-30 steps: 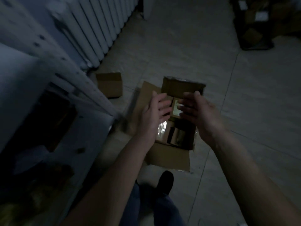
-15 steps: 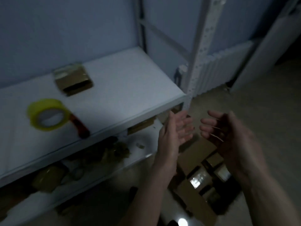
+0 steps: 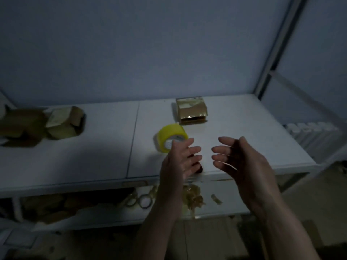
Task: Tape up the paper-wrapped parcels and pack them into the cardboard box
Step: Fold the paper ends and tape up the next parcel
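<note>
Now over the shelf (image 3: 234, 128) not the box, left hand (image 3: 180, 160) and right hand (image 3: 242, 160) each with loose empty grip

Dim bluish light, soft motion blur, wide-angle bending at edges

One taped parcel (image 3: 191, 112); one tape roll (image 3: 170, 136); two hands (image 3: 180, 162)

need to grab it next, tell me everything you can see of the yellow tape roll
The yellow tape roll sits tilted on the white shelf top, its white-labelled core facing the camera. It seems mounted on a dispenser whose dark reddish handle runs toward the shelf's front edge, mostly hidden behind the left hand. Whether that hand touches it cannot be told.
</note>
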